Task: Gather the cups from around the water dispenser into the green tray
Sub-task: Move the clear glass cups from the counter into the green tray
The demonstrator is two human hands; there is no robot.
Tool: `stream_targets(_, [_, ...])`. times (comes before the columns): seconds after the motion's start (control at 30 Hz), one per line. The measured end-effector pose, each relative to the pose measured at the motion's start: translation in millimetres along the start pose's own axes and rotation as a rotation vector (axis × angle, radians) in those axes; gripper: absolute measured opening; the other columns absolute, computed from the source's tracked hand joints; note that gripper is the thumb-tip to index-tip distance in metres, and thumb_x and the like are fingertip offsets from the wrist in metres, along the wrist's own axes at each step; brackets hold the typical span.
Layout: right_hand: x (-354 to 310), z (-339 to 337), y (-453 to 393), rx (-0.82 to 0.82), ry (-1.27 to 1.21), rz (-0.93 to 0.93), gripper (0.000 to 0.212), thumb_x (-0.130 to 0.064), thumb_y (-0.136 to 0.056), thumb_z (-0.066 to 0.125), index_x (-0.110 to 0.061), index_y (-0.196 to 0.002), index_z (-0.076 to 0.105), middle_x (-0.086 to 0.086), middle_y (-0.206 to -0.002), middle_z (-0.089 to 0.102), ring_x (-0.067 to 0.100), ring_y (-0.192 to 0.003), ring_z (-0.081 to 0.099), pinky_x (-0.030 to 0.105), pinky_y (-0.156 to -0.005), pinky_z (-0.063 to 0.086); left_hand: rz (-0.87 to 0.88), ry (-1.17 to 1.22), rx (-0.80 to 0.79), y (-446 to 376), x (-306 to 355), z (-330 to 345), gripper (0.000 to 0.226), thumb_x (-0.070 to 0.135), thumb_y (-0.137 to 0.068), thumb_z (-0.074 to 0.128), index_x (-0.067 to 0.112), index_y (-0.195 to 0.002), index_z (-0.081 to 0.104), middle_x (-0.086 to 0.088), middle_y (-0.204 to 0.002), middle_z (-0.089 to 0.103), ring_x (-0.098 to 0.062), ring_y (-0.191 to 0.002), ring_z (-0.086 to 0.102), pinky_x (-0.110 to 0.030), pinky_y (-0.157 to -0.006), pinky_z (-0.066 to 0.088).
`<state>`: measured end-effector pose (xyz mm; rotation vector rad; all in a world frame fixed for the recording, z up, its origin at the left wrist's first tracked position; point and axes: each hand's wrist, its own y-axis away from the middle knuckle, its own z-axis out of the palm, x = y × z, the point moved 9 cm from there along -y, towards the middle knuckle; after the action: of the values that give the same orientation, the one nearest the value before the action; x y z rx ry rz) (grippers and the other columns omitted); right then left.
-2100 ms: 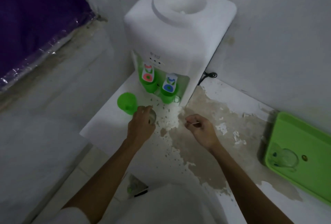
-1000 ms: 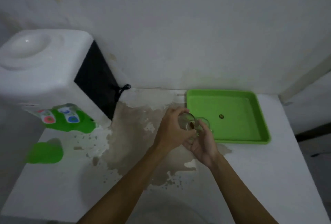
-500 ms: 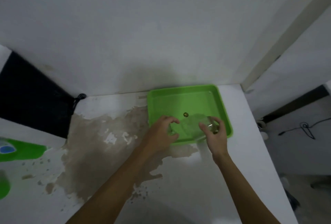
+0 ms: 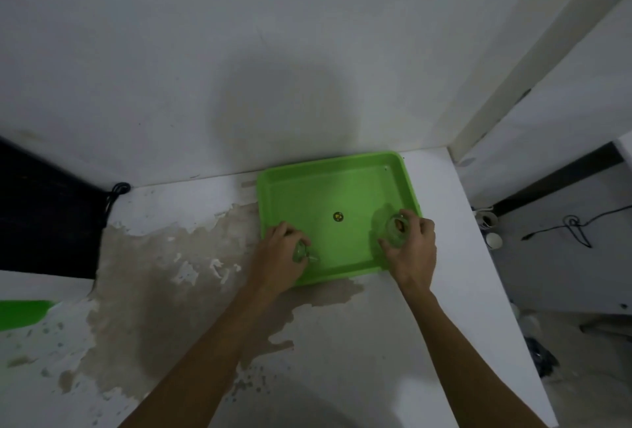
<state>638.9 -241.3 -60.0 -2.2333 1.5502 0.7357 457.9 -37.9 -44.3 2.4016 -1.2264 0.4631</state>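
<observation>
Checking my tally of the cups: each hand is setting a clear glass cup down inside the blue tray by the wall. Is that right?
Not quite: the tray is green, not blue, as the head view shows. The rest holds: the left hand and right hand each hold a clear glass cup inside it, by the wall.

Left hand (image 4: 278, 253) curled in grip, right hand (image 4: 412, 244) likewise, forearms outstretched

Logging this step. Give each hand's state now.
Left hand: closed on a glass cup over the tray.
Right hand: closed on another glass cup.
</observation>
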Motion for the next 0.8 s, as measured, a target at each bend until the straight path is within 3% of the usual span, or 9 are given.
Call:
stream_targets(0.23, [12, 5, 6, -0.042, -0.024, 0.072, 0.072, -0.021, -0.068, 0.087, -0.019, -0.13, 0.049, 0.012, -0.126, 0.05, 0.034, -0.109, 0.059, 0.049, -0.086, 0.057, 0.014, 0.006, 0.021, 2, -3, 0, 0.029, 0.028, -0.078, 0.078, 0.028, -0.105, 0.069, 0.005, -0.114, 0.059, -0.017, -0.108, 0.054, -0.033, -0.092, 0.049])
stream_targets(0.4, [-2, -4, 3, -0.048, 0.039, 0.029, 0.079, -0.025, -0.064, 0.09, -0.011, -0.131, 0.051, 0.019, -0.126, 0.049, 0.04, -0.108, 0.057, 0.052, -0.095, 0.051, 0.034, 0.025, -0.034, 5, -2, -3, 0.04, 0.029, -0.082, 0.076, 0.026, -0.12, 0.065, 0.004, -0.127, 0.059, -0.019, -0.116, 0.054, -0.034, -0.099, 0.048])
stream_targets(0.5, [-29, -21, 9, 0.017, -0.002, -0.071, 0.06, -0.02, -0.069, 0.084, -0.011, -0.123, 0.059, 0.016, -0.122, 0.051, 0.037, -0.105, 0.058, 0.051, -0.092, 0.051, 0.051, 0.127, -0.016, 11, -4, -16, 0.044, 0.02, -0.082, 0.075, 0.022, -0.125, 0.065, 0.002, -0.134, 0.056, -0.019, -0.12, 0.054, -0.031, -0.1, 0.043])
stream_targets(0.67, [-94, -20, 39, -0.087, -0.181, -0.196, 0.019, -0.01, -0.08, 0.075, -0.012, -0.098, 0.069, 0.006, -0.097, 0.067, 0.021, -0.083, 0.064, 0.035, -0.076, 0.054, 0.073, 0.31, 0.039, 38, -24, -42, 0.03, 0.018, -0.083, 0.072, 0.025, -0.112, 0.071, 0.004, -0.114, 0.071, -0.015, -0.1, 0.066, -0.026, -0.084, 0.051])
stream_targets(0.8, [-154, 7, 81, -0.234, -0.309, -0.273, 0.013, -0.005, -0.084, 0.071, -0.017, -0.087, 0.068, -0.005, -0.075, 0.067, 0.002, -0.067, 0.062, 0.011, -0.061, 0.046, 0.061, 0.453, 0.149, 81, -60, -65, 0.021, 0.016, -0.081, 0.072, 0.026, -0.1, 0.074, 0.009, -0.091, 0.074, -0.006, -0.083, 0.068, -0.028, -0.078, 0.056])
